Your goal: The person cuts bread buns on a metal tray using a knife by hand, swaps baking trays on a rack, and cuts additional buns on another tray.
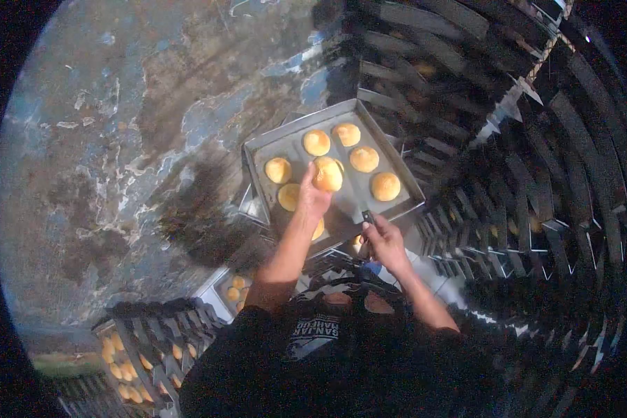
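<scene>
A golden, round bread bun (328,174) is held in my left hand (315,198), raised over the metal baking tray (391,139). My left fingers curl around the bun's side. Several more buns, such as the bun (364,159) and the bun (386,186), sit apart on the tray. My right hand (386,244) grips the dark handle of a tool (368,217) at the tray's near right edge. The tool's blade is pale and blurred against the tray, so its exact kind is unclear. My left forearm partly covers a bun (318,229) near the front.
Dark slatted racks (460,237) stand close on the right. A worn, stained wall (118,139) fills the left. Lower left, another rack (129,355) holds many buns, with a smaller tray of buns (237,287) beside it.
</scene>
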